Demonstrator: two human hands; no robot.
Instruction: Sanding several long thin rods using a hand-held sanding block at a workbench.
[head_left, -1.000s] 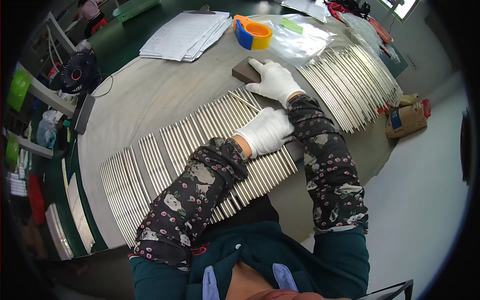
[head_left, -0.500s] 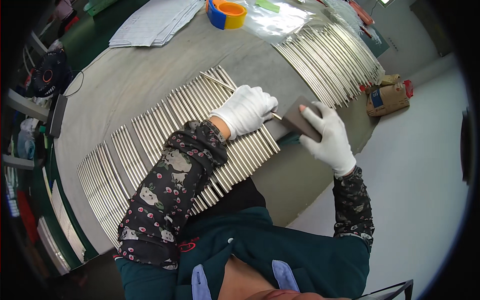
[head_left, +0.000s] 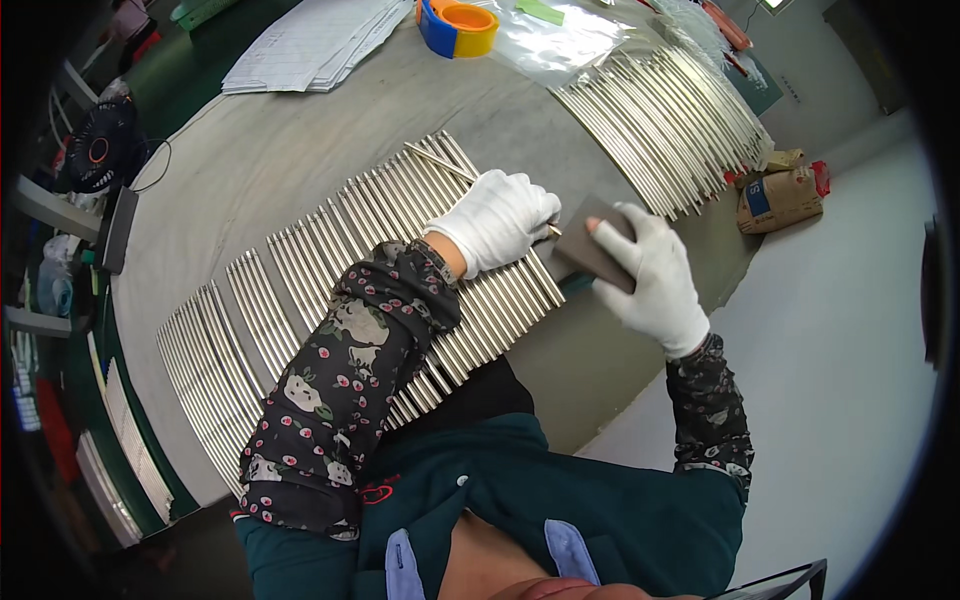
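A row of rods (head_left: 375, 218) lies under my left hand (head_left: 500, 220). Rightward, my right hand (head_left: 652, 278) clamps a block (head_left: 592, 250), which (blurred here) could knock the slanted rod (head_left: 437, 160) from my left hand's curled grip if pushed crookedly.

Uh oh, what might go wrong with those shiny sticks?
The left sleeve crosses over the row of rods beneath it, so it might nudge some out of line. The right hand holds the brown block close to the end of the rod in the left hand; a slip might knock it loose. A bare fingertip pokes out of the right glove, so it might get scraped.
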